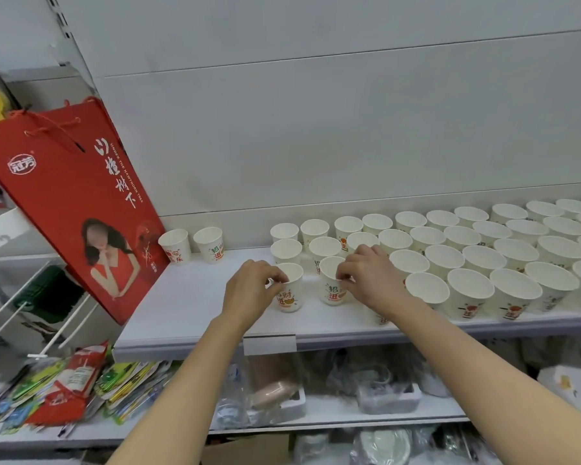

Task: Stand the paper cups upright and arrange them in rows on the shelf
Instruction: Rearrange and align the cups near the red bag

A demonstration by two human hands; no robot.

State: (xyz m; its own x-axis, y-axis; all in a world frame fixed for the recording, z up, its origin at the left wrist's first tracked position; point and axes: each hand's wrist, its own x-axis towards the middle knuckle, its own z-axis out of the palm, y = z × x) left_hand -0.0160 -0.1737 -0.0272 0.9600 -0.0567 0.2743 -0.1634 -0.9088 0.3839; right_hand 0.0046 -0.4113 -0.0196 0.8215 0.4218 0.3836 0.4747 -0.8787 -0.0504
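While we reach over the white shelf (188, 307), our left hand (254, 290) pinches the rim of one upright paper cup (291, 290) and our right hand (369, 276) pinches its neighbour (331, 286). Beyond and rightward stand rows of cups (467, 243); two more cups (192, 245) stand near a red gift bag (71, 203).

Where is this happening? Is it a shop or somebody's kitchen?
Most likely a small shop: white retail shelving with a price-label holder, packaged snacks below, and a red gift bag on display.
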